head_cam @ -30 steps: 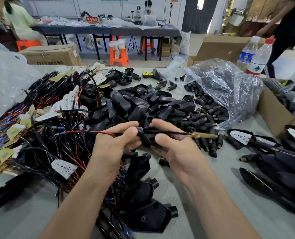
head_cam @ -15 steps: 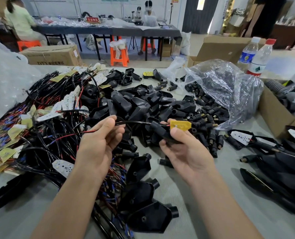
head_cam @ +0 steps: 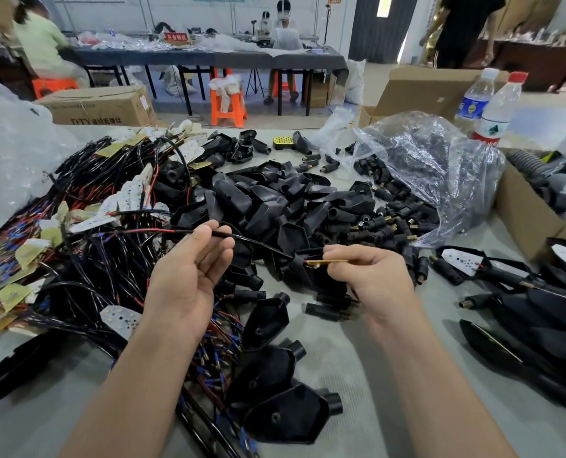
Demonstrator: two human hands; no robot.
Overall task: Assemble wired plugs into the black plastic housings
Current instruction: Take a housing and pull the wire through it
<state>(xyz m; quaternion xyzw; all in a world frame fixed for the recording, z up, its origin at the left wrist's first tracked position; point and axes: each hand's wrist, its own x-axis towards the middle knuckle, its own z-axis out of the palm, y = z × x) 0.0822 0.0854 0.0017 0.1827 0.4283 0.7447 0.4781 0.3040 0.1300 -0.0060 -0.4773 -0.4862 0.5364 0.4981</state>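
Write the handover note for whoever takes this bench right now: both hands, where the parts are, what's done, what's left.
Left hand: palm up, fingertips hold the black cable.
Right hand: pinches the cable's yellow end plate, with a black housing right at it.
Parts: loose housings piled in the centre; wired cables heaped on the left; brass-tipped plugs spilling from the clear bag on the right.
Done: one cable in hand, at a housing. I cannot tell whether it is seated.
Left: seat it, then work through both heaps.
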